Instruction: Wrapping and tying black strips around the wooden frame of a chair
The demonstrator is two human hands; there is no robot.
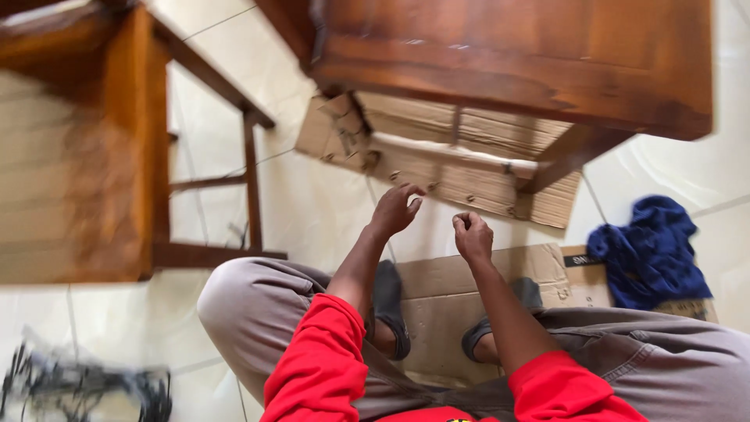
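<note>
1. Hovering over small dark screws scattered on the flattened cardboard, just ahead of my left hand; they look tiny and blurred.
2. My left hand has fingers spread, released, holding nothing, and is the nearer one.
3. My right hand is clenched, pinching something too small to tell.
4. Above, a wooden chair overhangs; a blue cloth lies to the right.

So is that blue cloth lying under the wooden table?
No, the blue cloth lies on the floor to the right, clear of the wooden table.
</note>
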